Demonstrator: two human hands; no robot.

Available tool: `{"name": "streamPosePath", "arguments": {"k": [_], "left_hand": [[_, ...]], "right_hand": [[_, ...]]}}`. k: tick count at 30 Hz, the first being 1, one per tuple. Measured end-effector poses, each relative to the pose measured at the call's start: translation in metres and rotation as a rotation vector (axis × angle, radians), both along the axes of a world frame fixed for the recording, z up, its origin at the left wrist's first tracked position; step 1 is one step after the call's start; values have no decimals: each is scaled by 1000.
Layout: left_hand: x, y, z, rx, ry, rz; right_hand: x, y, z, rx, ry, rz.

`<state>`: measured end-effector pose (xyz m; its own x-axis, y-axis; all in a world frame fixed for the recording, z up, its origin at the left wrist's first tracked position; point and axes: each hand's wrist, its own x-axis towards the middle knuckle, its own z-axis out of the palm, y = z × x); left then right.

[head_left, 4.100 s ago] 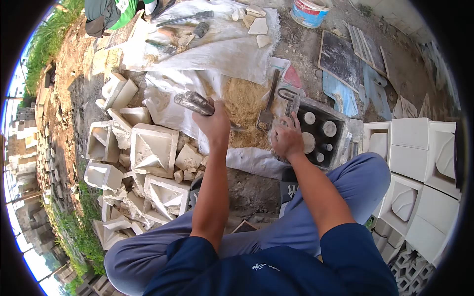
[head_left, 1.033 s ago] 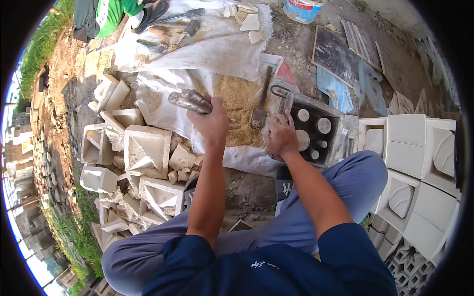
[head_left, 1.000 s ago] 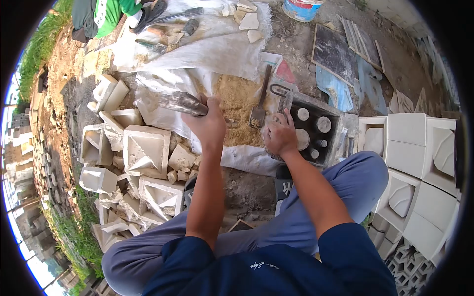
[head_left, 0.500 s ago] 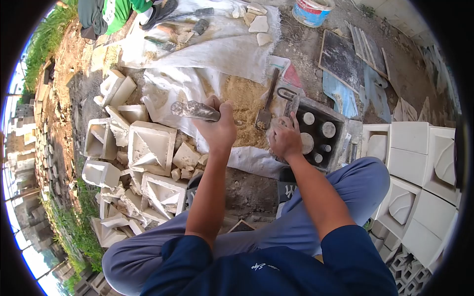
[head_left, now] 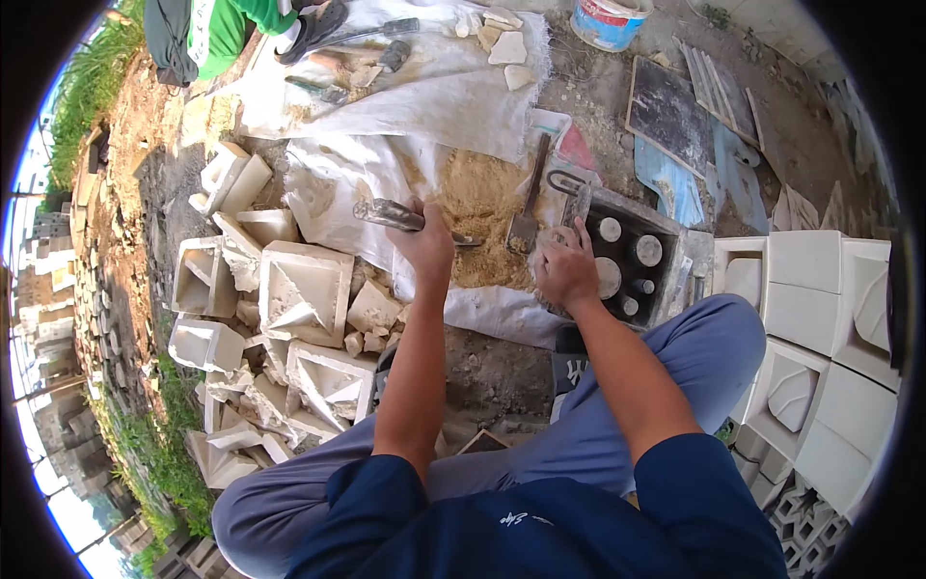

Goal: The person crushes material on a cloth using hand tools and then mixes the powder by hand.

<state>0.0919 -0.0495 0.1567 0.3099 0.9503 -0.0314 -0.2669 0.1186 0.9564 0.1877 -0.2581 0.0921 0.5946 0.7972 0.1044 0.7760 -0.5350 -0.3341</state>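
My left hand (head_left: 427, 249) is closed around the thick grey handle of a trowel (head_left: 391, 214). The trowel's flat dark blade shows past my knuckles, over a heap of damp sand (head_left: 487, 193). My right hand (head_left: 567, 270) is bent over the left rim of a dark metal mould box (head_left: 625, 198); its fingers press on the rim and a grey, dusty patch there. Several round pale-topped posts (head_left: 648, 250) stand inside the box. A small spade (head_left: 521, 232) with a long handle lies on the sand beside my right fingers.
Broken cream blocks (head_left: 307, 289) are piled at the left. Square cast blocks (head_left: 805, 275) are stacked at the right. A white sack sheet (head_left: 415, 82) holds tools and stone pieces. A bucket (head_left: 610, 24) stands at the back; a person in green (head_left: 227, 39) is far left.
My left hand has turned slightly, the trowel handle lies flatter, and its blade now shows over the sand. My right hand stays at the box rim. The view has shifted slightly.
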Motion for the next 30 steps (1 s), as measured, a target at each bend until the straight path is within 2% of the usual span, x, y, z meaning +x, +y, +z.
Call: {"name": "streamPosePath", "arguments": {"k": [2,4,7,9,11,14,16,18,19,21,24,26,28,30], "left_hand": [[-1,2,4,28,-8,-43],[-5,2,36,9,-39,-29],[-12,9,62,35,-230,-106],[0,12,38,32,-156,-79],[12,14,-14,59,-68,-39],[12,25,16,-68,-61,-24],[7,25,37,-41,-92,-30],[-2,22,58,128,-23,-112],[-3,24,49,140,7,-130],[4,34,-12,193,49,-154],[16,40,-3,227,133,-139],[8,41,14,165,104,-246],[-11,40,43,23,-98,-350],[-23,47,54,-9,-224,-526]], "right_hand": [[1,2,2,7,-17,2],[5,0,0,-1,-12,15],[-4,-2,-6,98,-42,12],[0,0,-4,70,-42,3],[-2,1,2,46,-34,7],[1,2,1,31,-24,9],[4,1,0,32,6,11],[0,1,2,78,-42,26],[-1,1,0,79,-36,29],[0,1,0,46,-31,22],[-1,2,-4,69,-44,11],[-2,2,-9,92,-45,23],[2,1,-12,107,-29,20],[1,2,-7,65,-90,34]]}}
